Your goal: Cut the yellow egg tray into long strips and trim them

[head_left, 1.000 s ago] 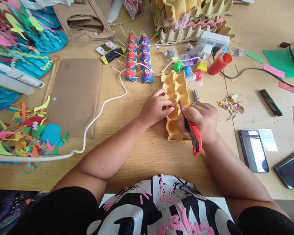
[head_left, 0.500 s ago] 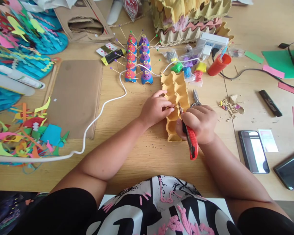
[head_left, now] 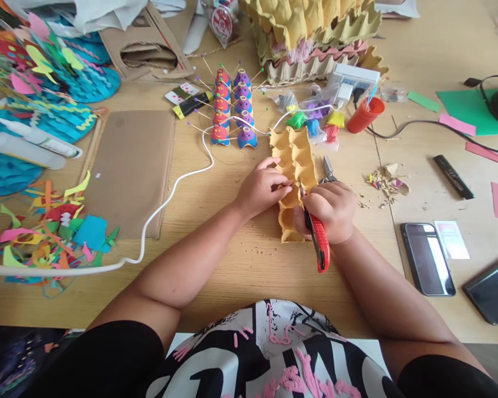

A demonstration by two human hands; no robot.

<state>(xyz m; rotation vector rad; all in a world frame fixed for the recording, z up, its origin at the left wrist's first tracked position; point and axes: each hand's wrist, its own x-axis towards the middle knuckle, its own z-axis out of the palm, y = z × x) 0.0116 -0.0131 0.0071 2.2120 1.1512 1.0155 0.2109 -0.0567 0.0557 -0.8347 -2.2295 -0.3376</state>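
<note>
A red-handled cutter (head_left: 321, 240) is clasped in the right hand (head_left: 332, 211), pointed lengthwise along the yellow cardboard egg-tray strip (head_left: 304, 157), touched by the curled left hand (head_left: 259, 190), whose hold is unclear.

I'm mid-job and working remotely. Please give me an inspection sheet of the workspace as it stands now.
Surface: wooden table, crumbs scattered near the egg-carton strip.
Job's things: the yellow strip lies hollows up; the red-handled cutter has its blade at it.
Clutter: paper scraps at left; debris pile and phone at right.
Hands: left hand has its fingers on the strip; right hand grips the cutter.
Cables: white cable passes painted figures; black cable runs right from the power strip.
Surroundings: stacked egg trays behind; other people, nothing seen.
</note>
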